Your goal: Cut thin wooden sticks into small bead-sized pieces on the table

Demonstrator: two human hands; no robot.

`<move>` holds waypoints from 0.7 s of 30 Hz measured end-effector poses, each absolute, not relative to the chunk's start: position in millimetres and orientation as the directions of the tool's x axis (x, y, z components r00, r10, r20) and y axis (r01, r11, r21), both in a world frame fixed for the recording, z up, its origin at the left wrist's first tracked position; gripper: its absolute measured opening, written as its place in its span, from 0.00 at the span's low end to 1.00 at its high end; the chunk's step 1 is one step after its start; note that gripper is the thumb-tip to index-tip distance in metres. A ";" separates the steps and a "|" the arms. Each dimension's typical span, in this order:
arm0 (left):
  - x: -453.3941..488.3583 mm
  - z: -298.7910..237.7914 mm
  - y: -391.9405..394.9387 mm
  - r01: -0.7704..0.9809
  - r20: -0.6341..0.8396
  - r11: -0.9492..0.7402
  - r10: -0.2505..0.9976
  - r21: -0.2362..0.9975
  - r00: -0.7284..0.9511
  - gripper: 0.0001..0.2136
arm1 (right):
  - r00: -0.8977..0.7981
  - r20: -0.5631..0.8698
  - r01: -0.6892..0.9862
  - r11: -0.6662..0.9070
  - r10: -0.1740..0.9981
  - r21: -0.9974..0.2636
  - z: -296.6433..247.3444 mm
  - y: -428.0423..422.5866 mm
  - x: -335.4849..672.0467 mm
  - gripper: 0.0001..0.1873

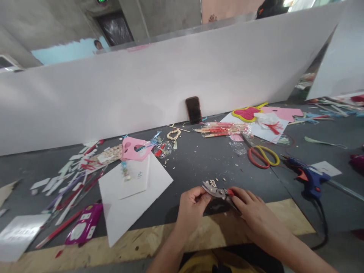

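My right hand point(251, 208) is wrapped round the red handles of a pair of pruning shears point(218, 192), whose metal blades point left. Close by the blade tips, my left hand point(192, 208) is closed in a pinch; what lies between its fingertips is too small or hidden to make out. Just beyond the blades lies a little heap of short pale cut pieces point(212, 183) on the dark tabletop. Farther back is a ring of pale beads point(173, 134) with a tassel beside it.
Right: scissors point(263, 156), a blue glue gun point(311, 182) with its cord. Back: red-and-wood sticks point(222, 129), a phone point(193, 109) leaning on a white partition point(148, 83). Left: white sheets point(155, 197), a pink cutout point(136, 148), a purple packet point(85, 223), strips.
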State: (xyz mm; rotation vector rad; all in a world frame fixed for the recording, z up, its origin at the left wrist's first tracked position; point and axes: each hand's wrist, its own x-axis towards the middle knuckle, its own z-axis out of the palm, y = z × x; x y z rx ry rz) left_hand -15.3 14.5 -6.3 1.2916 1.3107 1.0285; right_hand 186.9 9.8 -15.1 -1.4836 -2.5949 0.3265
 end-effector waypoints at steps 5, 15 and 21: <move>-15.3 -10.3 14.7 0.136 -0.120 0.111 0.991 0.984 0.054 0.11 | -0.515 0.048 0.809 0.504 0.856 -0.301 -24.6 9.6 189.7 0.15; -9.3 -22.6 14.4 -0.074 -0.138 0.137 0.990 0.988 -0.005 0.13 | -0.535 0.019 0.731 0.474 0.845 -0.490 -7.4 4.1 185.8 0.19; -15.5 -26.5 16.4 -0.189 -0.238 0.227 0.971 0.955 -0.034 0.15 | -0.494 0.099 0.767 0.487 0.864 -0.419 -9.5 15.8 195.5 0.14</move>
